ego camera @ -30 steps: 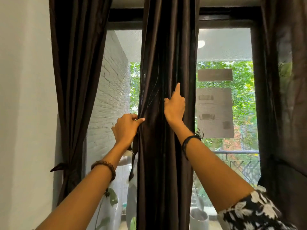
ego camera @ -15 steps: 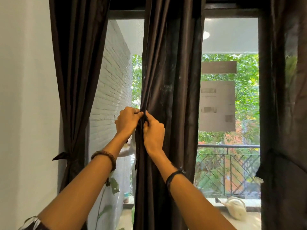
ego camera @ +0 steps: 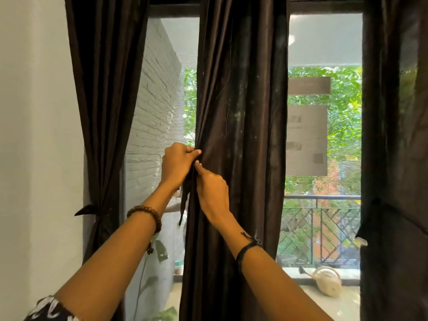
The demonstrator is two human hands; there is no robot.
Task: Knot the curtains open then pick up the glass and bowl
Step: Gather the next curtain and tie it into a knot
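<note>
Chg since 1 s ago: right hand (ego camera: 212,193) came off the front of the middle curtain (ego camera: 240,135), where it sat w/ index finger up, and dropped to the curtain's left edge, centre of frame. It now meets the left hand (ego camera: 177,164); the two touch at the fingertips.

Left hand: fingers curled, gripping the bunched edge fabric. Right hand: thumb and fingers pinching the same edge just below; exact finger spread can't tell, hidden by folds.

A thin dark tie strip (ego camera: 184,205) hangs below the left hand. Prob. the tie is being found or gathered, so the knot on this panel is not yet made.

Left curtain (ego camera: 102,112), upper left of frame, already cinched by a knot (ego camera: 89,209) at lower left. Right curtain (ego camera: 398,135) at far right edge; a tie seems to show low down, not sure.

Glass and bowl: not in view.

Room: pale wall (ego camera: 34,135) at left, window (ego camera: 324,42) behind w/ papers (ego camera: 306,140) stuck on the pane. Outside: white brick wall (ego camera: 155,112), balcony railing (ego camera: 322,228), watering can (ego camera: 327,282) lower right, green trees.
</note>
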